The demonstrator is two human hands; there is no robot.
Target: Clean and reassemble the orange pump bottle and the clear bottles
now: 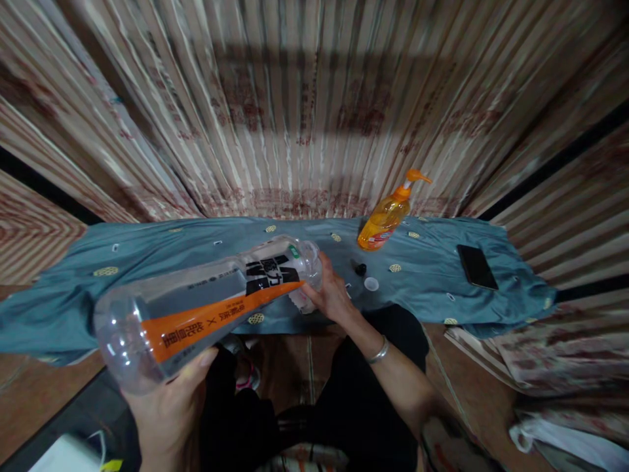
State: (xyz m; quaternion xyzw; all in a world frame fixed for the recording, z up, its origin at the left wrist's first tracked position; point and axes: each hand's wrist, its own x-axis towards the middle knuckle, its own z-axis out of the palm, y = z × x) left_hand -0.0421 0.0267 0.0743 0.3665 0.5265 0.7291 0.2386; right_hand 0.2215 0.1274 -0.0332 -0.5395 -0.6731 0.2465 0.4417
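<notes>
A large clear plastic bottle (pixel 206 301) with an orange and black label lies tilted across the view, its wide base at the left and its neck at the right. My left hand (pixel 170 400) supports it from below near the base. Around the neck end, my right hand (pixel 331 292) has its fingers closed. A white item (pixel 302 302), partly hidden, lies beneath that end. To the right of my right hand are a small black piece (pixel 360 269) and a round whitish cap (pixel 371 284) on the cloth.
An orange pump bottle (pixel 384 219) stands on the blue patterned cloth (pixel 427 262), towards its back edge. A dark phone (pixel 476 267) lies farther right. Striped curtains (pixel 295 105) hang behind and beside the table. A white object (pixel 69 454) is at the lower left.
</notes>
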